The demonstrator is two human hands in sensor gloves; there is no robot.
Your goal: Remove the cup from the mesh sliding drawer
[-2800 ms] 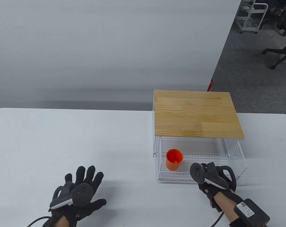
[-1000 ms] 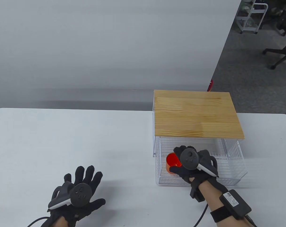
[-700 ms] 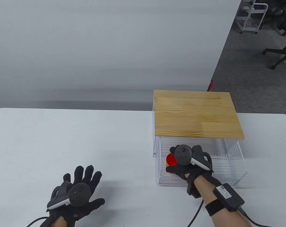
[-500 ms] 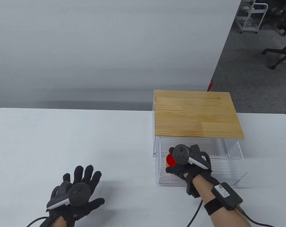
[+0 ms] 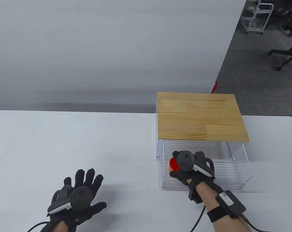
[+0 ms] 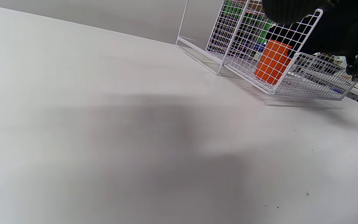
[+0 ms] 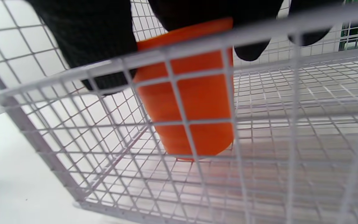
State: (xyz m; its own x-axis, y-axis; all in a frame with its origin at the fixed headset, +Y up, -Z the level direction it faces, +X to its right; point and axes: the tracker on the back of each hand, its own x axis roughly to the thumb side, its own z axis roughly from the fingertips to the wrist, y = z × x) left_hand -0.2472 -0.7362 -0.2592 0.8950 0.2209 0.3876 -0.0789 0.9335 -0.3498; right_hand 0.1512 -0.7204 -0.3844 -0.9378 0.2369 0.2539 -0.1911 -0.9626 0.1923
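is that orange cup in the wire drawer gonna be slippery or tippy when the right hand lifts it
The smooth orange plastic cup looks rigid and probably light. Its glossy wall may be a bit slick, though the gloved right hand wraps its upper part. It narrows toward the base, so it could tip if bumped against the white wire mesh drawer wall beside it.

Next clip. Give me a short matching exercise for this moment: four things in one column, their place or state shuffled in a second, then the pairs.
Things:
1. cup
2. right hand
3. left hand
4. wooden board

Places or states:
A. fingers spread, above the bare table, holding nothing
B. lies flat on top of the clear frame
C. orange, upright inside the mesh drawer
D. reaches into the drawer, fingers around the cup's rim

Pairs: 1-C, 2-D, 3-A, 4-B
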